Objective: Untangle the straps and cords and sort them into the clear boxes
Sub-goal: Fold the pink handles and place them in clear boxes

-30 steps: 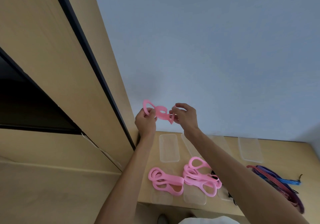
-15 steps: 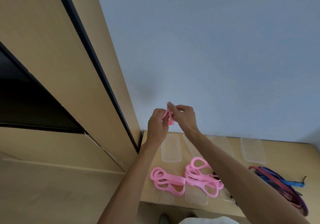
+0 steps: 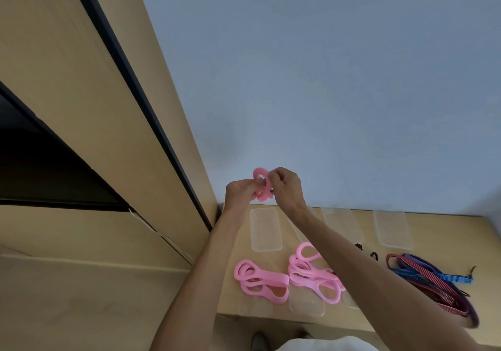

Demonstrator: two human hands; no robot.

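Both hands hold one folded pink strap (image 3: 262, 185) in the air above the back of the wooden table (image 3: 444, 231). My left hand (image 3: 241, 192) pinches its left side and my right hand (image 3: 286, 188) pinches its right side. Below, a pile of pink straps (image 3: 260, 280) lies at the table's front left, and a second pink pile (image 3: 311, 274) lies beside it, partly behind my right forearm. A bundle of red, blue and purple cords (image 3: 431, 283) lies at the right. Clear boxes (image 3: 265, 228) stand along the back.
More clear boxes or lids sit at the back right (image 3: 391, 228) and near the front edge (image 3: 306, 304). A tall wooden cabinet (image 3: 108, 133) with a dark edge stands at the left. Small black items (image 3: 375, 254) lie near the cords.
The hands came together from holding the strap stretched out, folding it; it now shows as a bunched loop between both hands. The view shifted slightly.
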